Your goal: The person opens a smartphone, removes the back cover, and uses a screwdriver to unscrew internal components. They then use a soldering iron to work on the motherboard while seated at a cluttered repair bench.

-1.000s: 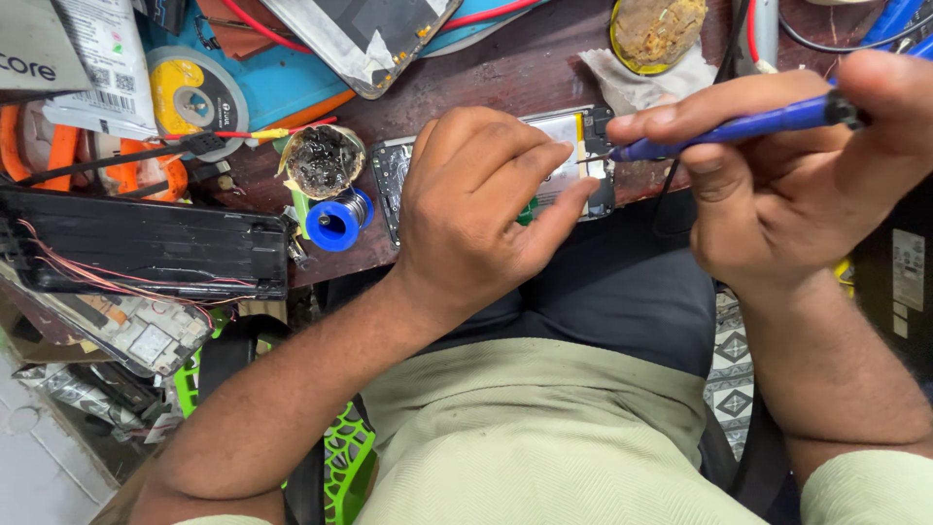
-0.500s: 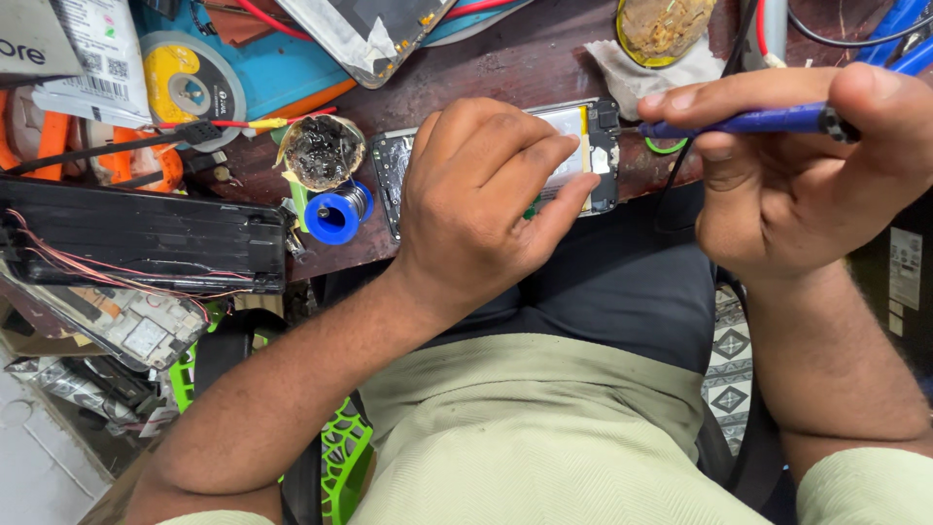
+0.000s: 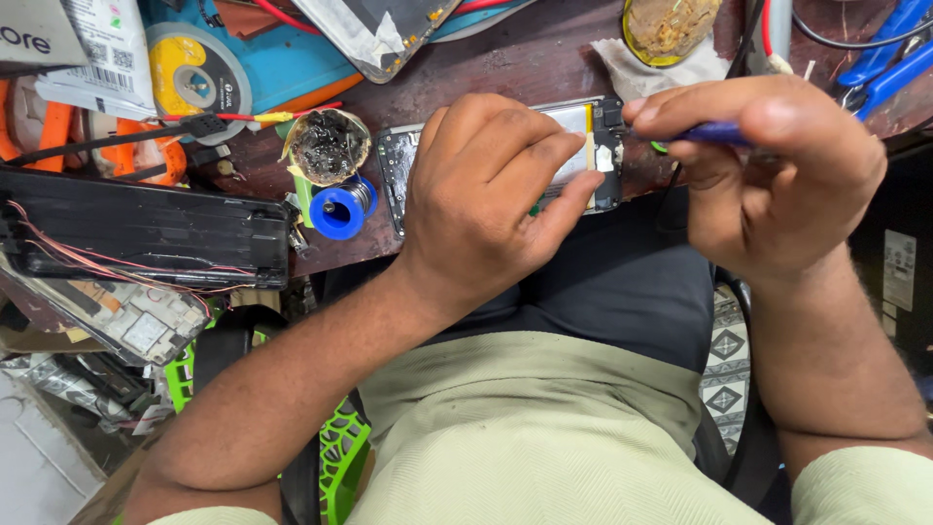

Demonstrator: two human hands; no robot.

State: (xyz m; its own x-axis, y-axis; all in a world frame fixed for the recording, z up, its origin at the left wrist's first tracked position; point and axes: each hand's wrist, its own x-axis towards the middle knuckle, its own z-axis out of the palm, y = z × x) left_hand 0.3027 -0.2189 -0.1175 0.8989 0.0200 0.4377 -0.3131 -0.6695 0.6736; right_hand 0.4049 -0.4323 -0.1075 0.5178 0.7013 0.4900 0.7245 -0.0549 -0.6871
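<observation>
Left hand (image 3: 486, 190) pressed flat over an opened phone (image 3: 583, 156) at the near edge of the brown workbench (image 3: 525, 58), fingers gripping its side, right hand (image 3: 768, 165) pinching a blue-handled tool (image 3: 714, 133) at the phone's right end, blue solder spool (image 3: 340, 209) left, yellow tin (image 3: 671, 27) far.

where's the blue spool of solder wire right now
In the head view, the blue solder spool sits on the brown table left of centre, just below the round tin of dark paste and left of the opened phone under the left hand.
</observation>
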